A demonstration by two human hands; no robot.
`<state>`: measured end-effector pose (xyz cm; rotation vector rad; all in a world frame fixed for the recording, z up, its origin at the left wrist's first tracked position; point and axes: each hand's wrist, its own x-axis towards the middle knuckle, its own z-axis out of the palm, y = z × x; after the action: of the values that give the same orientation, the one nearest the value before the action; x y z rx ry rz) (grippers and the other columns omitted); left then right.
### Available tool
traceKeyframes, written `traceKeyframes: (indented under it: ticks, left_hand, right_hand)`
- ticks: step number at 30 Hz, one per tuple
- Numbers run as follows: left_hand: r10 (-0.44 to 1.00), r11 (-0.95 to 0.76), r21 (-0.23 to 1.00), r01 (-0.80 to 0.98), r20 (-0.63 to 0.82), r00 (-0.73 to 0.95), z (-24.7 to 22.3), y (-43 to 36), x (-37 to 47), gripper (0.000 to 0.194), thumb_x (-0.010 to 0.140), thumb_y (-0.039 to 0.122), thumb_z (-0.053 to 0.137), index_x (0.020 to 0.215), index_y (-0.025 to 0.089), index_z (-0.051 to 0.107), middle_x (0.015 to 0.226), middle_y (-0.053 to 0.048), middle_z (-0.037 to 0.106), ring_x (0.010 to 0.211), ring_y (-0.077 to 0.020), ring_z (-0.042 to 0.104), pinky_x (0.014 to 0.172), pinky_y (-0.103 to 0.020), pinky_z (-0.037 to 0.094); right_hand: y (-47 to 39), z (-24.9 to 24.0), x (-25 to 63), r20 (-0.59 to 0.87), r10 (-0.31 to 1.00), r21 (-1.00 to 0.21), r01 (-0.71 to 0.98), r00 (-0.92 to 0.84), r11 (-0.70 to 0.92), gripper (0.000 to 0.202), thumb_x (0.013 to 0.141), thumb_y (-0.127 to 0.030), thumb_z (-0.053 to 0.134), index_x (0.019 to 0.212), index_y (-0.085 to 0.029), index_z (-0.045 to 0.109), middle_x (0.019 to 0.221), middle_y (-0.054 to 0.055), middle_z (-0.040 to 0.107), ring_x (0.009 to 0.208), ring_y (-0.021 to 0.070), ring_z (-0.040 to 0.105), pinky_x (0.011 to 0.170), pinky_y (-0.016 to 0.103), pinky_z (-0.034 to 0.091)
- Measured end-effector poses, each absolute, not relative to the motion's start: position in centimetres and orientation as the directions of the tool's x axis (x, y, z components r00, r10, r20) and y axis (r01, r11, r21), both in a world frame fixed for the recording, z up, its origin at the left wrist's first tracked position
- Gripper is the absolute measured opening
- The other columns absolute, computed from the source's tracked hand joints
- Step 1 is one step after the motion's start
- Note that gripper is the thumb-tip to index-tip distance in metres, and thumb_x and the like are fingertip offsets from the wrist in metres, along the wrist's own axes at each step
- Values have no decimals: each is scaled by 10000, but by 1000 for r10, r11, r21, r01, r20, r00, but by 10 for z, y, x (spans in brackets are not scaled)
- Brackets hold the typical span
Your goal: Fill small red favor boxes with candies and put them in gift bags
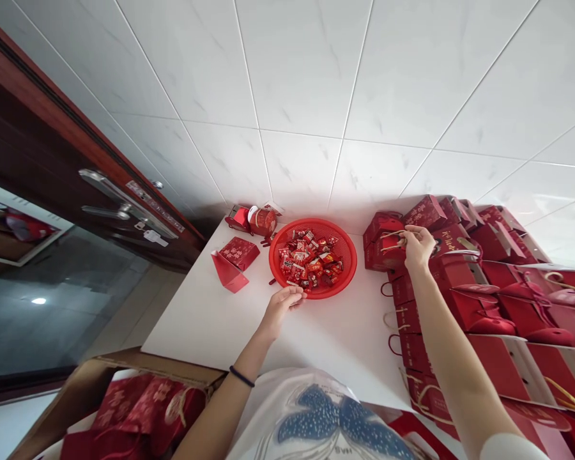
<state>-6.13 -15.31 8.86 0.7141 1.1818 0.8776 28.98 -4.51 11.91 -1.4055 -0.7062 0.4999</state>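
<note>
On the right, my right hand [419,247] pinches the tan cord handle of a small red gift box [388,241] at the near edge of the stacked boxes. My left hand [282,310] is at the front rim of a round red plastic basket [351,268], its fingers curled together; whether anything is between them is hidden. Many small wrapped candies [311,255] in red wrappers lie in the basket. Left of it, a red gift box [239,253] lies on the white table [201,319] with its flap folded out.
Rows of red gift boxes [489,358] fill the table's right side. Small red boxes [262,220] stand at the back left by the tiled wall [297,160]. A cardboard carton [124,358] holding red boxes is at the front left, below a dark door [52,147].
</note>
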Motion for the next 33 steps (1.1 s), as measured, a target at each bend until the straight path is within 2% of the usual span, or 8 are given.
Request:
traceKeyframes:
  ticks: [8, 11, 13, 16, 19, 24, 29, 33]
  left_hand:
    - [863, 496, 841, -217, -506, 15, 82, -151, -78, 375, 559, 421, 815, 799, 163, 688, 845, -82, 748, 868, -230, 699, 898, -384, 523]
    - [865, 493, 846, -202, -502, 9, 80, -151, -79, 380, 577, 434, 804, 814, 162, 687, 845, -83, 744, 883, -233, 699, 903, -384, 518]
    - [866, 492, 849, -194, -501, 6, 77, -151, -79, 379, 592, 441, 792, 826, 162, 686, 856, -86, 743, 885, -231, 697, 902, -382, 516]
    - [863, 497, 846, -191, -506, 3, 74, -152, -79, 389, 594, 454, 778, 832, 161, 684, 858, -85, 739, 868, -225, 693, 894, -378, 516]
    - [856, 507, 842, -185, -516, 0, 71, -152, -78, 388, 589, 456, 766, 828, 161, 685, 841, -77, 733, 854, -219, 691, 885, -374, 519]
    - [848, 523, 833, -180, -529, 16, 68, -152, -75, 355, 591, 427, 756, 816, 162, 684, 844, -78, 734, 849, -215, 691, 877, -369, 522]
    - [843, 531, 827, -187, -538, 14, 67, -151, -73, 353, 571, 421, 758, 803, 166, 680, 819, -68, 728, 837, -214, 688, 878, -370, 519]
    - [835, 536, 814, -223, -551, -2, 67, -154, -75, 336, 557, 396, 772, 784, 166, 679, 816, -68, 733, 821, -206, 686, 879, -367, 517]
  right_hand:
    - [-11, 95, 301, 63, 667, -996, 90, 743, -7, 126, 622, -197, 591, 737, -197, 539, 591, -46, 565, 482, 117, 498, 518, 261, 435]
    - [-13, 95, 301, 111, 689, -975, 213, 716, -65, 157, 645, -237, 600, 790, -191, 558, 637, -22, 580, 578, 158, 547, 639, 323, 488]
    - [-19, 96, 303, 190, 709, -911, 391, 679, -130, 220, 660, -281, 628, 853, -186, 580, 694, 1, 597, 678, 195, 575, 767, 385, 498]
    - [-34, 93, 307, 318, 737, -726, 653, 597, -216, 375, 666, -357, 680, 985, -177, 596, 815, 52, 620, 859, 264, 580, 928, 463, 443]
    - [-52, 82, 303, 355, 756, -584, 762, 550, -280, 571, 674, -429, 706, 1151, -150, 561, 941, 119, 619, 1005, 339, 544, 983, 521, 388]
    - [-64, 62, 285, 189, 780, -549, 722, 597, -420, 923, 602, -490, 782, 1352, -94, 418, 1233, 272, 528, 1151, 442, 502, 939, 534, 407]
    - [-56, 62, 281, 118, 711, -634, 604, 693, -483, 883, 610, -478, 763, 1355, -157, 414, 1306, 253, 490, 1187, 443, 499, 933, 515, 431]
    - [-52, 70, 285, 104, 685, -650, 571, 721, -502, 896, 616, -485, 748, 1366, -141, 396, 1302, 260, 483, 1197, 449, 486, 958, 533, 418]
